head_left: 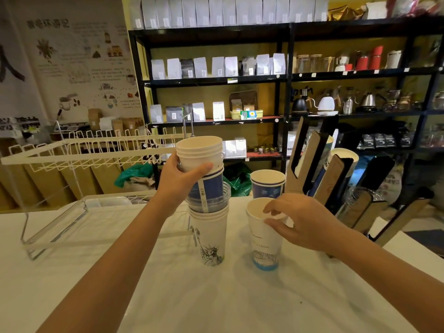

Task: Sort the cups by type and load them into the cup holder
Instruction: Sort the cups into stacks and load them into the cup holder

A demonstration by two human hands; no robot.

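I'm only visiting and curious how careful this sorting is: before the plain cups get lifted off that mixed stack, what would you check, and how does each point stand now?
1. Left hand has a firm hold on the plain white cups: ok, its thumb and fingers wrap around them.
2. The rest of the stack is steadied: not ok, no hand holds its lower cups.
3. Blue cup will stay behind: cannot tell, the thumb lies near its rim.
4. Right hand is free: not ok, it pinches the rim of the tall white cup.
5. Cup holder has room: cannot tell, its slots are partly hidden.
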